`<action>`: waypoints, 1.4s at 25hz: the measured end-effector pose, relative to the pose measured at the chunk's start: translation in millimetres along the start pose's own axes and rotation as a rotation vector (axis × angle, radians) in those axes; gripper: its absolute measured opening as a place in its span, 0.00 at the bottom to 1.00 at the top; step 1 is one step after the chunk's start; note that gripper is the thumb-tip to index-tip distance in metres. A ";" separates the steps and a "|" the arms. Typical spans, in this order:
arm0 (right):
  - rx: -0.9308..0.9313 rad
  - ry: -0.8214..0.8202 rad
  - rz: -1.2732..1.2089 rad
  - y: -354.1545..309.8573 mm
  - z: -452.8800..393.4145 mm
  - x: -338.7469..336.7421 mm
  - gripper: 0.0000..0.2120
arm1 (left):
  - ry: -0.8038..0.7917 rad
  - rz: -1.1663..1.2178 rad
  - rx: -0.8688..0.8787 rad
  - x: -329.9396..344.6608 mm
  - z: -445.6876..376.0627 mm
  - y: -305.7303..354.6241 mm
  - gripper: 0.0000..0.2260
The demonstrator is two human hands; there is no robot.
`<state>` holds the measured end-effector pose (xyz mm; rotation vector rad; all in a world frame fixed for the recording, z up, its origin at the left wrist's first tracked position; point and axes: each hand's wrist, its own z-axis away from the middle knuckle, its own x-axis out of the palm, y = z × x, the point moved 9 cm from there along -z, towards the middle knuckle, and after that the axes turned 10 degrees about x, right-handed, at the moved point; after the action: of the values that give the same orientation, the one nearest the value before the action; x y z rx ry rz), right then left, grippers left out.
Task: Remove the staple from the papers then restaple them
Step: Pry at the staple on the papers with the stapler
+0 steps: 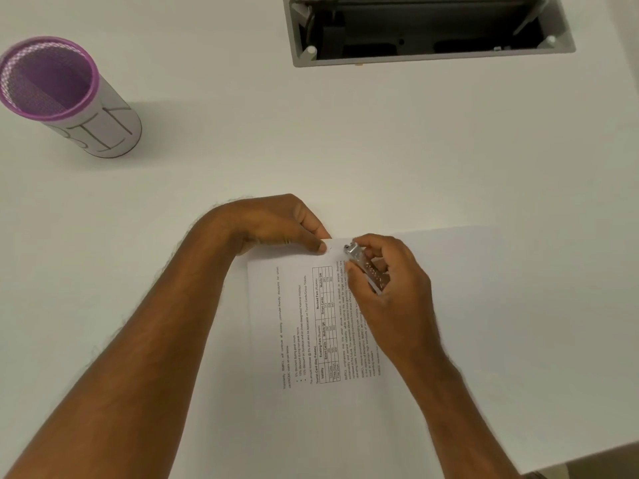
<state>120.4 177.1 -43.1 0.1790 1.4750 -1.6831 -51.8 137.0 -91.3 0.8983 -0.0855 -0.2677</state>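
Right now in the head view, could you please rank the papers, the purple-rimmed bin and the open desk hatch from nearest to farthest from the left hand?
1. Papers: the left hand pinches their top corner.
2. Desk hatch: up and right, at the desk's far edge.
3. Purple-rimmed bin: far left; only slightly farther than the hatch, nearly too close to call.

A big white table [380, 140] fills most of the view. Far back on the left side stands a round cup [69, 98] made of purple wire mesh. It has a purple rim on top. White paper is wrapped around its outside, and big thin letters are drawn on that paper. The inside looks dark purple. At the back of the table, toward the right, there is a long grey box [428, 27] set down into the tabletop. It is open, and it is black and shadowy inside.
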 end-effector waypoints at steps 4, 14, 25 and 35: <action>-0.067 0.077 0.053 -5.8 1.1 1.4 0.09 | -0.003 0.030 0.000 0.1 1.1 -1.4 0.05; -0.110 0.188 0.101 -3.2 4.1 -1.5 0.10 | 0.052 0.063 0.015 -1.1 3.2 -0.1 0.07; -0.102 0.186 0.101 2.5 -3.0 3.8 0.15 | 0.133 0.064 0.055 -3.5 2.6 1.4 0.07; -0.128 0.153 0.041 -7.9 -3.6 6.0 0.17 | 0.153 0.032 0.054 -3.5 5.2 0.7 0.07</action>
<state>110.0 176.6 -42.0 0.2713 1.6757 -1.5648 -56.1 134.4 -87.3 0.9669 0.0346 -0.1664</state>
